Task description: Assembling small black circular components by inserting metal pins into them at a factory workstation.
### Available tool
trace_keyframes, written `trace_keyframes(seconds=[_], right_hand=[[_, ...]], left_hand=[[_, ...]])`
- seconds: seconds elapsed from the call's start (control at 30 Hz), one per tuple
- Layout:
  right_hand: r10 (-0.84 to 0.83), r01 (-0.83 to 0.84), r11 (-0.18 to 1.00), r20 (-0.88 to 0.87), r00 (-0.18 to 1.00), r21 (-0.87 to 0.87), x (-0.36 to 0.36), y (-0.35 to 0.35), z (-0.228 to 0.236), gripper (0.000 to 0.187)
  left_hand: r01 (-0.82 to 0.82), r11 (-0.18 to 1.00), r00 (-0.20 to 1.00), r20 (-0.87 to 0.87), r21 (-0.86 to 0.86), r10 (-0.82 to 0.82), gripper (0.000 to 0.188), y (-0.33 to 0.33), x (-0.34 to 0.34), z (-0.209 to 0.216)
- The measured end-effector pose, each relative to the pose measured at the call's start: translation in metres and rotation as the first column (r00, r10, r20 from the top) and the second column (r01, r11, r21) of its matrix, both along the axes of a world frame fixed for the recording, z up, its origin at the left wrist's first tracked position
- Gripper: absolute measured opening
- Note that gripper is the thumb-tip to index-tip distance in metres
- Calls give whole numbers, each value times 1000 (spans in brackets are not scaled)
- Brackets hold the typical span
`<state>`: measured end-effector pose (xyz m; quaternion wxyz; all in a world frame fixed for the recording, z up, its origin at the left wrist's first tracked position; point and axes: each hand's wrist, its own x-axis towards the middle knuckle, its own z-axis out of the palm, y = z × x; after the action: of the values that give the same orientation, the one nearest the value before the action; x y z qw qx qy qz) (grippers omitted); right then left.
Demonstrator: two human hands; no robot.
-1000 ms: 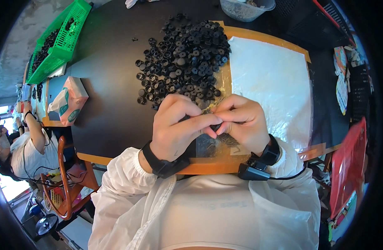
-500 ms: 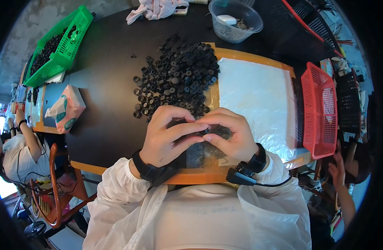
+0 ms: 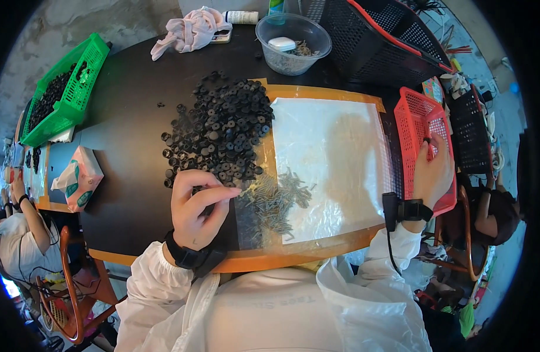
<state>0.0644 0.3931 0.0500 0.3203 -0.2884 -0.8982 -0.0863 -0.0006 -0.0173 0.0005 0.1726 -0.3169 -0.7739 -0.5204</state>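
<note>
Left hand [image 3: 195,212], fingers curled, pinches at the near edge of the black washer pile [image 3: 218,132]; whether its grip holds a piece I cannot tell. Right hand [image 3: 432,173] grasps the red basket [image 3: 415,120] rim, at the counter [image 3: 129,176] edge. Step, as judged: picking parts. Pins [image 3: 276,199] lie just right of the left grip (on clear plastic sheet [image 3: 328,158]), open sheet beyond.

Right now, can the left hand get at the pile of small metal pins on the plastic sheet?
Probably yes. The left hand rests by the black washers, and the metal pins lie right beside its fingertips on the plastic sheet, nothing between.
</note>
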Motion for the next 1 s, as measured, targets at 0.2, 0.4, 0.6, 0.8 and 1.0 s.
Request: trace_keyframes(seconds=[0.2, 0.4, 0.6, 0.8, 1.0], right_hand=[[-165, 272, 942, 438, 884, -196, -2, -15, -11, 53], [157, -33, 950, 385, 909, -310, 4, -42, -12, 32], [300, -185, 920, 317, 900, -346, 23, -82, -5, 26], [502, -380, 837, 279, 819, -393, 41, -102, -8, 30], [701, -578, 706, 286, 654, -409, 35, -101, -4, 38]], left_hand=[[4, 1000, 1000, -3, -28, -4, 42, -1, -2, -2], [24, 999, 999, 29, -24, -23, 32, -3, -3, -1], [17, 999, 999, -35, -43, -18, 35, -6, -10, -3], [-22, 995, 999, 21, -99, 25, 32, -5, -11, -3], [-43, 974, 998, 45, -223, 54, 27, -1, -16, -3]])
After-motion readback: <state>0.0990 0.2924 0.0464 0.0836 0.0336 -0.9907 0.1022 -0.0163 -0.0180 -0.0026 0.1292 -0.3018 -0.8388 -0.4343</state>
